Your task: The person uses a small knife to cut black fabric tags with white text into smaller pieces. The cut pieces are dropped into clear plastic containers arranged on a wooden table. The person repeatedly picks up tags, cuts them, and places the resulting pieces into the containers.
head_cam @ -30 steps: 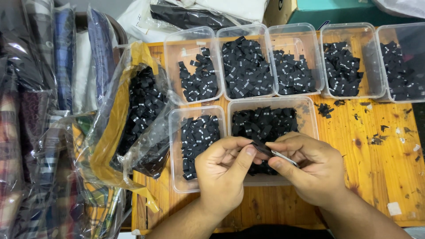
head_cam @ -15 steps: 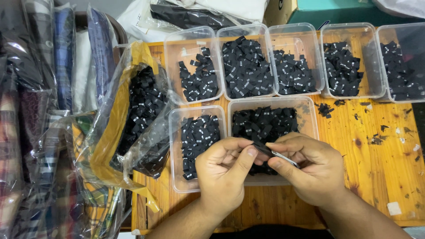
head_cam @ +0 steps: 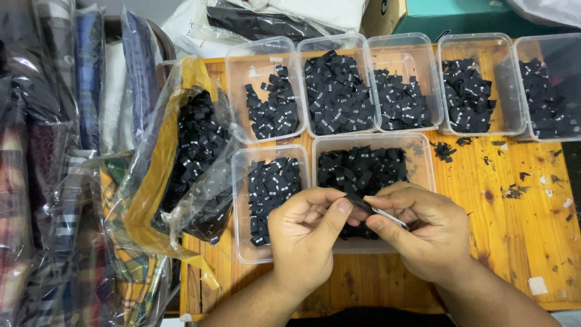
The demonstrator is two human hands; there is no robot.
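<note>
The person's left hand point(head_cam: 305, 239) and right hand point(head_cam: 426, 236) meet low in the middle of the view, above the near edge of the wide clear tub point(head_cam: 423, 158) in the front row. Between them sits a small black label strip point(head_cam: 362, 204), pinched at both ends: the left thumb and forefinger close on its left end, the right thumb and forefinger close on its right end, where a paler sliver shows, possibly the strip's underside or a second piece; the view is too small to tell. Both hands are thus closed in a fingertip grip on the one strip, neither open.

The strip's long axis runs roughly left to right, sloping slightly down toward the right hand. It lies at the fingertips of both hands, toward the middle from each palm, so neither hand is clearly nearer; each has it in contact.

Straight beyond the fingertips lies the wide tub's heap of black labels. Just left of the left hand stands the smaller clear tub point(head_cam: 240, 200), also with labels. A back row of tubs point(head_cam: 370, 45) stands farther off on the wooden table point(head_cam: 520, 230), and a plastic bag of labels point(head_cam: 193, 151) lies well to the left.
</note>
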